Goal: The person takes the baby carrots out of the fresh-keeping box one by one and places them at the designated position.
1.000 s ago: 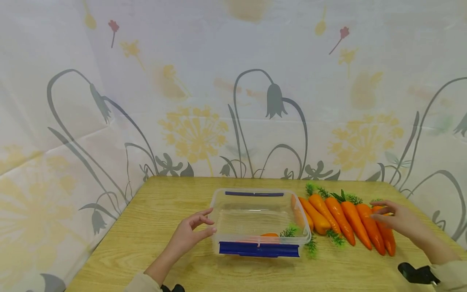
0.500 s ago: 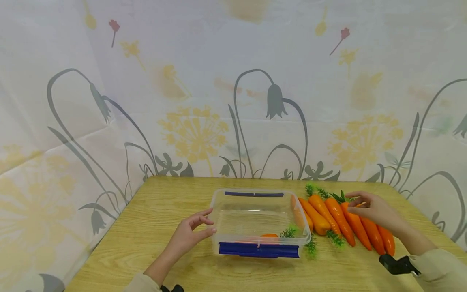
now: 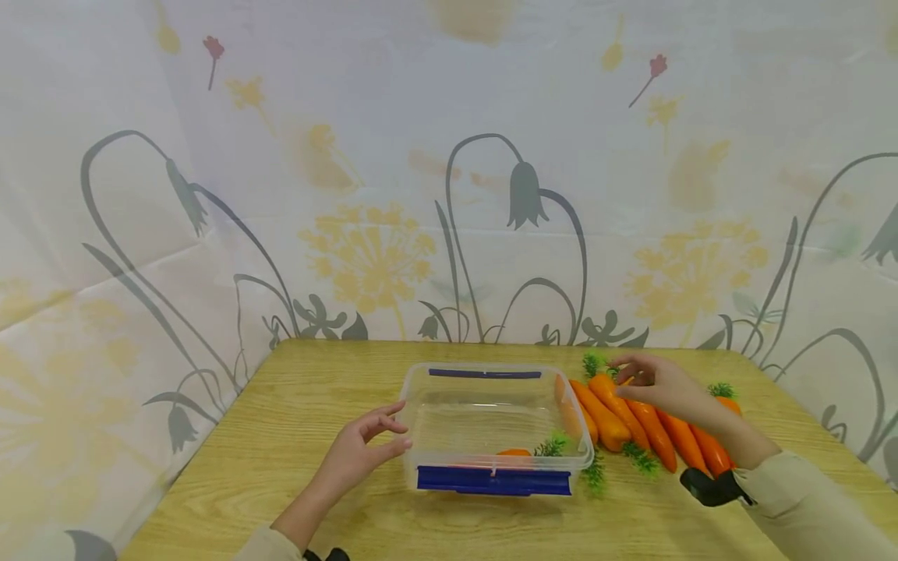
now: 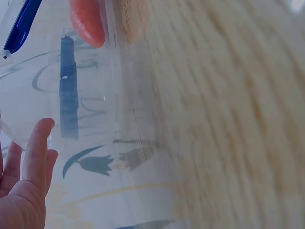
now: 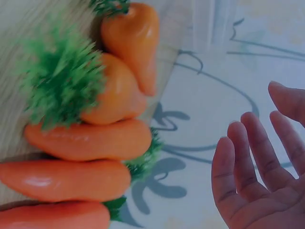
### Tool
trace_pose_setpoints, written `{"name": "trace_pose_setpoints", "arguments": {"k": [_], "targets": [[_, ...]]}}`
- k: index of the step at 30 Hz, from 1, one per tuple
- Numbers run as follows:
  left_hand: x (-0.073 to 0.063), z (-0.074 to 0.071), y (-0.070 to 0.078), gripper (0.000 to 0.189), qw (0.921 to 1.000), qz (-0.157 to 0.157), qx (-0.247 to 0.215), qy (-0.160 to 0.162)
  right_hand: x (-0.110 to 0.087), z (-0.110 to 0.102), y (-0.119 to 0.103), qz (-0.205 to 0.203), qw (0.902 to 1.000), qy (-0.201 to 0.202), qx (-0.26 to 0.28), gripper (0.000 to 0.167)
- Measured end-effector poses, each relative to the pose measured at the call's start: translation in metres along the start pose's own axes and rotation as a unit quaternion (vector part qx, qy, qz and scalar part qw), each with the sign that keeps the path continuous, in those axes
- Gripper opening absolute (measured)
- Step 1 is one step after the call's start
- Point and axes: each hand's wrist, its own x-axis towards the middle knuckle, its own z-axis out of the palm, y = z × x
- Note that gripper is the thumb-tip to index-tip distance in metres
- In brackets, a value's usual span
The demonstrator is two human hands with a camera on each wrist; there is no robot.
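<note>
A clear plastic food container [image 3: 484,417] with blue latches stands on the table. One orange carrot [image 3: 515,452] with a green top lies inside, near its front right. My left hand [image 3: 358,448] is at the container's left wall, fingers relaxed and fingertips at or very near the rim; contact cannot be told. In the left wrist view the left hand [image 4: 26,186] holds nothing. To the container's right lies a row of several carrots [image 3: 652,428] with green tops. Above them hovers my right hand [image 3: 666,387], fingers loosely bent; the right wrist view shows this hand [image 5: 267,186] holding nothing.
The wooden table [image 3: 330,374] ends at a flower-printed cloth [image 3: 393,195] hanging behind it. The nearest carrots lie right against the container's right side. A black strap part [image 3: 712,487] sits at the right wrist.
My right hand has moved left over the carrot row, from its right end toward the container. The left hand and the container keep their places. The view has shifted slightly.
</note>
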Motion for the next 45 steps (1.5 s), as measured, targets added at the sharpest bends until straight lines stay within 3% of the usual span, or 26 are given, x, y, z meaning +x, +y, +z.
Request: {"name": "trace_pose_setpoints", "arguments": {"k": [5,10,19,28,33,42,45], "targets": [[0.001,0.0,-0.001,0.021,1.0,0.001,0.006,-0.007,0.013,0.004,-0.016,-0.013,0.9994,-0.031,0.0,0.042],[0.001,0.0,0.001,0.019,1.0,0.003,0.005,-0.006,0.029,0.011,-0.026,-0.051,0.9953,-0.08,0.016,0.04],[0.0,0.0,0.0,0.02,1.0,0.003,0.0,-0.007,0.061,0.029,-0.044,-0.084,0.9723,-0.212,0.052,0.034],[0.001,0.0,-0.002,0.02,1.0,-0.002,-0.001,-0.007,0.098,0.056,-0.061,-0.092,0.9367,-0.326,0.09,0.026],[0.001,0.0,-0.002,0.019,1.0,0.003,0.001,-0.004,0.111,0.075,-0.066,-0.074,0.9098,-0.4,0.081,0.028],[0.001,-0.001,-0.002,0.023,0.9999,0.001,-0.007,-0.008,0.111,0.102,-0.08,0.032,0.8363,-0.546,0.032,0.038],[0.002,-0.001,-0.002,0.023,0.9999,0.003,-0.007,-0.01,0.103,0.105,-0.081,-0.004,0.8328,-0.553,-0.015,0.049]]}}
